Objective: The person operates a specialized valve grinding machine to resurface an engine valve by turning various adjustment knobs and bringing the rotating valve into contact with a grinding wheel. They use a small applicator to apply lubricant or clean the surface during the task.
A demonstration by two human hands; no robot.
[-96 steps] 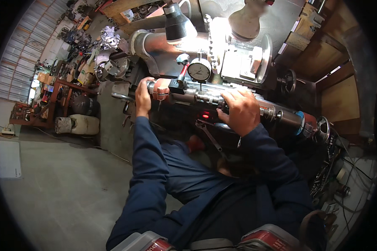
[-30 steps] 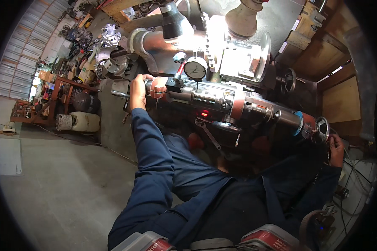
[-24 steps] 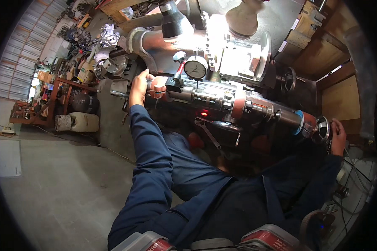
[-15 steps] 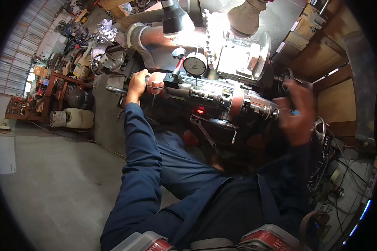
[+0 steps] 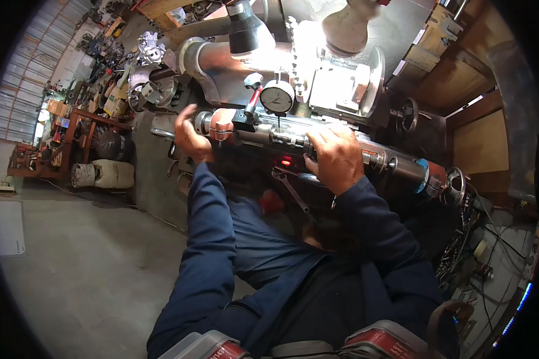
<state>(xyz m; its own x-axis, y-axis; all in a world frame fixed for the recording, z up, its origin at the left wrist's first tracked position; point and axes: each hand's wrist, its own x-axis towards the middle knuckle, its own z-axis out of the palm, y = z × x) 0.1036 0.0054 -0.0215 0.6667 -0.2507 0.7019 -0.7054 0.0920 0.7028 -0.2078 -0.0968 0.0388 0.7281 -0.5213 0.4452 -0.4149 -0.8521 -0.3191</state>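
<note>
While the left hand (image 5: 191,139) stands with its fingers parted just beside the steel end collar (image 5: 202,122), the right hand (image 5: 339,157) curls over the lobed metal shaft (image 5: 288,140), its pads hidden, so I cannot tell whether they clamp it; the shaft lies lengthwise, right of the red clamp (image 5: 222,121) and on the near side of the dial gauge (image 5: 276,97); it looks heavy, stiff, perhaps slick; its plain round stretches, clear of the gauge's thin stem, would probably give the best hold.
</note>
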